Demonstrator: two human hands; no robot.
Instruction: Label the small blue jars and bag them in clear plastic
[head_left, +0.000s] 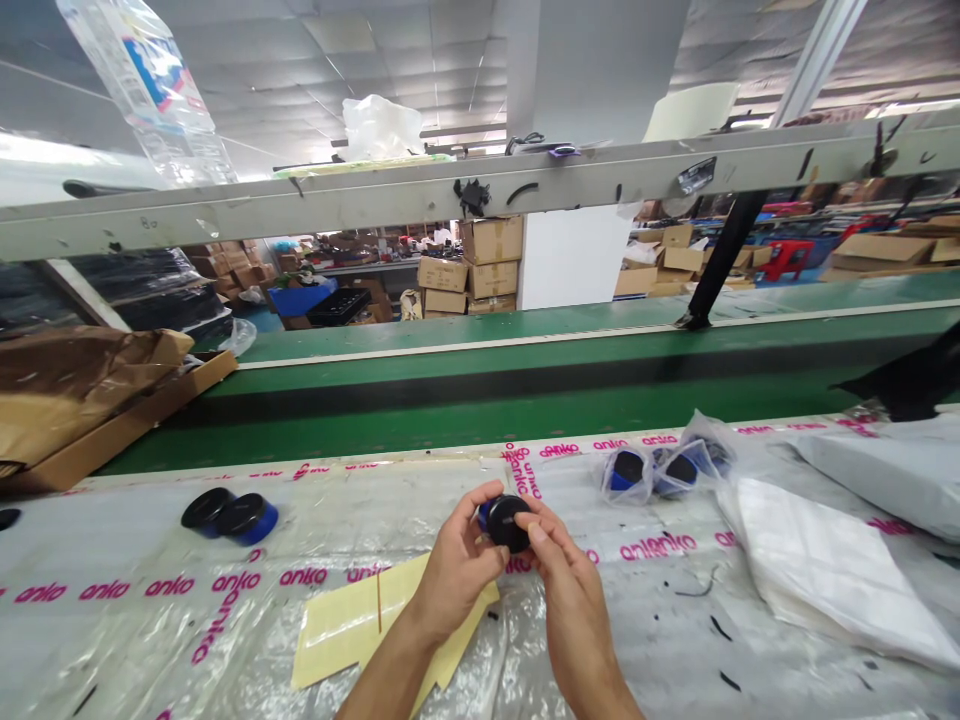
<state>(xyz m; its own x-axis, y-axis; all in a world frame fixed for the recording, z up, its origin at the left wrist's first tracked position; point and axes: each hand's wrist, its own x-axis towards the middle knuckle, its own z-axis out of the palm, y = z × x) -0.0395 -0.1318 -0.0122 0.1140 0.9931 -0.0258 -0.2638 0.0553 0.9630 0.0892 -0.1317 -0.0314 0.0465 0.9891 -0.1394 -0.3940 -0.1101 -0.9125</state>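
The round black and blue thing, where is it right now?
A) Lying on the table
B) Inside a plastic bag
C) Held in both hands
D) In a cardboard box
C: the round black and blue container sits between the left hand and the right hand, and fingers of both touch it.

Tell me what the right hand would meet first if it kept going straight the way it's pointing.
The round black-and-blue container: the right hand seems to be touching it already, though depth is hard to judge here.

Left hand [457, 560] reaching in from 7 o'clock, right hand [561, 590] from 6 o'clock, both bare, close together, fingers [489, 503] curled inward.
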